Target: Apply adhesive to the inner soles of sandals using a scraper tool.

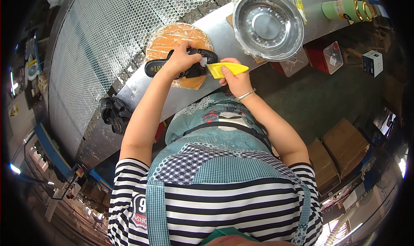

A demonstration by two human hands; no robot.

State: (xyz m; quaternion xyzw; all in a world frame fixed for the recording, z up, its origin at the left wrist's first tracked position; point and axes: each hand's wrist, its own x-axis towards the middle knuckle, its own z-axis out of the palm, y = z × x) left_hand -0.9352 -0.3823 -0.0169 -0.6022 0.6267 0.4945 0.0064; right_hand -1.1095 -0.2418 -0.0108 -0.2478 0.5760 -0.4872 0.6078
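Landmark is the round board (172, 37), tan, plastic-wrapped. Nearest: striped shirt (215, 205) and teal checked apron (233, 170), on the near side of the board. Right hand (235, 77), just off the board's right edge, bangle (247, 94) on the wrist, is closed round a yellow wedge-shaped tool (217, 70), thumb on top, narrow end aimed back at the board. Left hand (183, 60) is over the board, fingers curled down, gripping a black sandal (155, 68); the hand covers its middle, so can't tell exactly where the fingertips bite. Sandal lies across the board, one end past the left edge, other end just beside the tool tip. More black sandals (115, 114) left of the board, nearer the body, on the metal bench (148, 95). Cardboard boxes (345, 144) well off to the board's right, below bench level. Beyond the board: white honeycomb mesh (99, 43) running left, clear basin (297, 35) to the right, green cylinders (340, 10) further right, red bins (324, 58) below those.
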